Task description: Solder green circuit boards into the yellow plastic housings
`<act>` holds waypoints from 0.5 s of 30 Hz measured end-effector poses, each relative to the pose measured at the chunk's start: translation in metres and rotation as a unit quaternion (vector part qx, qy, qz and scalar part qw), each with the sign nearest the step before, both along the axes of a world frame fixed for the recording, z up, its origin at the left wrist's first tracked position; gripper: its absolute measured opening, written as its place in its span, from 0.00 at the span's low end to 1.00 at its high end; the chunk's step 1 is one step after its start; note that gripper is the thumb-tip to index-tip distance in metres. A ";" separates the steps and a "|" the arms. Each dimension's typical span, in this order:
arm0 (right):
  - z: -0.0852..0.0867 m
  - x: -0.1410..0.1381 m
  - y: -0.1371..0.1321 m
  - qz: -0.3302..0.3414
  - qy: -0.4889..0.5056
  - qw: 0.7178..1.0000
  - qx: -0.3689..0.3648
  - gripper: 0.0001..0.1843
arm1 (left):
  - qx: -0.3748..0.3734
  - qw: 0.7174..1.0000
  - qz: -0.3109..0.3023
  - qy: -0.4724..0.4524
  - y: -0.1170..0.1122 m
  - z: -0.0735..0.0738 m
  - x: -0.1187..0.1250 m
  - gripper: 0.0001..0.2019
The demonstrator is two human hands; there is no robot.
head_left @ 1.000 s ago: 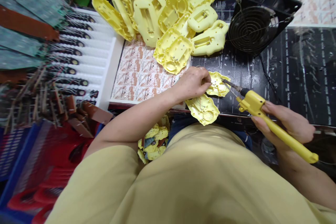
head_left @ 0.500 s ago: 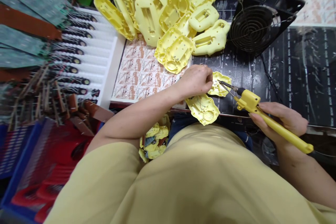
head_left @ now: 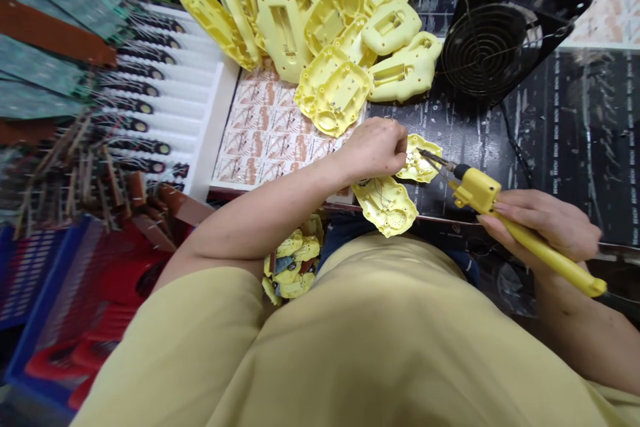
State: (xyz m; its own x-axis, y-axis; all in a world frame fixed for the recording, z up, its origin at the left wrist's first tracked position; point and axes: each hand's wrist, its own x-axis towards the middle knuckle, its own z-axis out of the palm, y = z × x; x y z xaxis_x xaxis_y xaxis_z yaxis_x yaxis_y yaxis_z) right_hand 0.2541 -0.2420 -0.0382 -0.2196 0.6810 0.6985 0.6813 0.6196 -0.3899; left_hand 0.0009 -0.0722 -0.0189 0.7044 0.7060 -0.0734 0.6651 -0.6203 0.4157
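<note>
My right hand [head_left: 550, 223] is wrapped round a yellow soldering iron [head_left: 477, 190], whose dark tip points left into a small yellow plastic shell [head_left: 423, 160] on the bench. A thin metal tube runs beside the tip. My left hand [head_left: 383, 147] is closed at the left edge of that shell; its fingertips are turned away, so what they grip is hidden. Just below it, a second yellow shell [head_left: 387, 207] with thin wires and a speaker grille juts over the bench edge.
Yellow shell halves [head_left: 333, 90] are heaped at the back. A black fan [head_left: 485, 53] stands right of them. On the left are a white foam tray [head_left: 200, 120] with wired parts, green circuit boards [head_left: 45, 73], and a blue crate [head_left: 30, 353] of red parts.
My right hand and the soldering iron have shifted slightly right and down, with the tip still over the small shell. The left hand stays closed in nearly the same place.
</note>
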 end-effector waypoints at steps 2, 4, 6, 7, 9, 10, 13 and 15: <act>0.000 0.000 -0.002 -0.022 -0.005 1.000 -0.004 0.13 | -0.005 1.000 0.002 0.003 0.000 0.001 0.000 0.08; -0.002 -0.001 -0.003 -0.023 -0.009 1.000 -0.004 0.12 | -0.013 1.000 0.003 0.011 -0.001 0.003 0.001 0.08; -0.005 -0.002 -0.001 -0.012 -0.004 1.000 0.004 0.12 | -0.018 1.000 0.002 0.016 -0.001 0.004 0.001 0.08; -0.006 -0.002 0.000 -0.008 -0.002 1.000 0.010 0.13 | -0.018 1.000 0.000 0.016 -0.001 0.004 0.001 0.08; -0.008 -0.003 0.003 -0.004 -0.003 1.000 0.017 0.13 | -0.017 1.000 -0.001 0.011 0.000 0.003 0.001 0.08; -0.008 -0.002 0.004 0.005 -0.003 1.000 0.021 0.13 | -0.017 1.000 0.000 0.008 0.000 0.002 0.001 0.08; -0.008 0.001 0.001 0.017 0.003 1.000 0.013 0.13 | -0.016 1.000 0.001 0.004 0.000 0.001 0.000 0.08; -0.010 0.005 -0.006 -0.038 0.036 0.998 -0.037 0.10 | -0.012 1.000 -0.003 0.000 0.000 0.001 0.000 0.07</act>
